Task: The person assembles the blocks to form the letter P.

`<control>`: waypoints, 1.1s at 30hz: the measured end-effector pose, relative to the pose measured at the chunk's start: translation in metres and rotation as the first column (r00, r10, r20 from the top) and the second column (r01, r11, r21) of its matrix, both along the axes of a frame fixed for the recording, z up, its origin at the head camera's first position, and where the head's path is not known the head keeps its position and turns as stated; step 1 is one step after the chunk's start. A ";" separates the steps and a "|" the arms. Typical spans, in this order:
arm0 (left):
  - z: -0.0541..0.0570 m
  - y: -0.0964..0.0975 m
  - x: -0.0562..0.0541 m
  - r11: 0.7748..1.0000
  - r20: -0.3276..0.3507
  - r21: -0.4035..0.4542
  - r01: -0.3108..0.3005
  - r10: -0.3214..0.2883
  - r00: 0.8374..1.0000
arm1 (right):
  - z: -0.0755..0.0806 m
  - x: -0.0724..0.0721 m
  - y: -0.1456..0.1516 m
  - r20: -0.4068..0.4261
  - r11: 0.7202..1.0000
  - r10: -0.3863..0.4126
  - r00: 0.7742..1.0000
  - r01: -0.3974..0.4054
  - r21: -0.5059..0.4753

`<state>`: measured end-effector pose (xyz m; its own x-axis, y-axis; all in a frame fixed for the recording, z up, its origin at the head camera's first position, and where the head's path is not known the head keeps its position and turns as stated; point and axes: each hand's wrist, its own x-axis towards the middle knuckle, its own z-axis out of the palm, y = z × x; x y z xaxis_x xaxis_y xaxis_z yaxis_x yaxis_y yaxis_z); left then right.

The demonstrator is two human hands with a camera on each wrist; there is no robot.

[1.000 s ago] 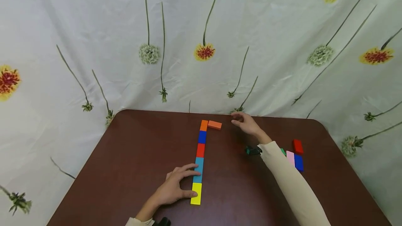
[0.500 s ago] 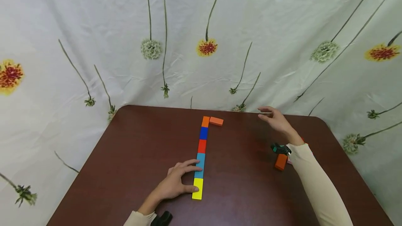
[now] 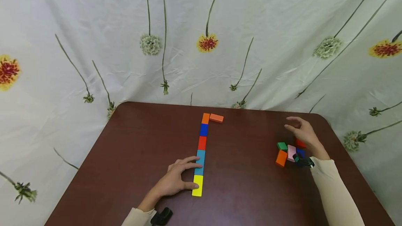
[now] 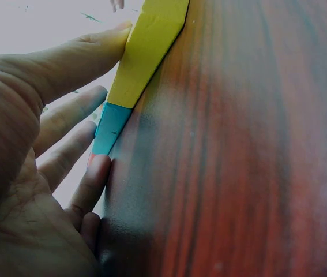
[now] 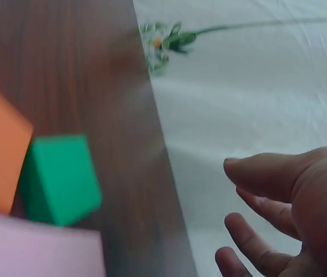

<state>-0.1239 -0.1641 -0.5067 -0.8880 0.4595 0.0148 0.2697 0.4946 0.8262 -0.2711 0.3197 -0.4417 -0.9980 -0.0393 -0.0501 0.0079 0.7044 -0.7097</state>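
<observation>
A line of coloured blocks runs away from me in the head view: yellow [image 3: 197, 188], light blue [image 3: 200, 156], red [image 3: 202, 143], dark blue [image 3: 203, 130] and orange [image 3: 205, 118]. Another orange block [image 3: 216, 118] lies crosswise at the far end, to the right. My left hand [image 3: 173, 180] rests along the line's left side, its thumb on the yellow block and extended fingertips on the light blue. My right hand [image 3: 304, 134], holding nothing, hovers above a loose group: green [image 3: 282, 146], pink [image 3: 291, 152], orange [image 3: 281, 158], blue [image 3: 300, 152] and red [image 3: 300, 143] blocks.
Everything lies on a dark brown table [image 3: 150, 132] with rounded far corners. Behind its far edge hangs a white cloth [image 3: 119, 20] printed with flowers. A dark band [image 3: 303, 160] circles the right wrist, partly covering the blue block.
My right hand has moved right, from near the crosswise orange block to over the loose group, uncovering more of those blocks. My left hand has kept its place on the line.
</observation>
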 end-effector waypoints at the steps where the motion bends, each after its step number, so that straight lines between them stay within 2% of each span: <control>1: 0.000 0.000 0.000 1.000 0.000 0.000 -0.001 0.001 1.000 | -0.002 0.002 0.004 0.001 1.000 -0.017 1.000 0.017 0.013; 7: 0.001 0.001 0.001 1.000 0.005 -0.003 -0.002 0.002 1.000 | -0.013 0.013 0.023 0.041 0.994 -0.083 0.996 0.080 0.072; 14: 0.001 0.000 0.001 1.000 0.013 0.005 -0.014 0.014 1.000 | -0.025 0.024 0.037 0.088 0.991 -0.096 0.991 0.088 0.098; 22: 0.001 0.000 0.001 1.000 0.006 0.011 -0.013 0.013 1.000 | -0.031 0.028 0.044 0.114 0.985 -0.127 0.985 0.112 0.132; 26: 0.001 0.000 0.002 1.000 0.002 0.015 -0.012 0.012 1.000 | -0.034 0.028 0.043 0.095 0.982 -0.130 0.987 0.115 0.148; 33: 0.001 0.000 0.001 1.000 0.032 0.007 -0.015 0.014 0.999 | -0.038 0.027 0.042 0.012 0.975 -0.128 0.992 0.123 0.184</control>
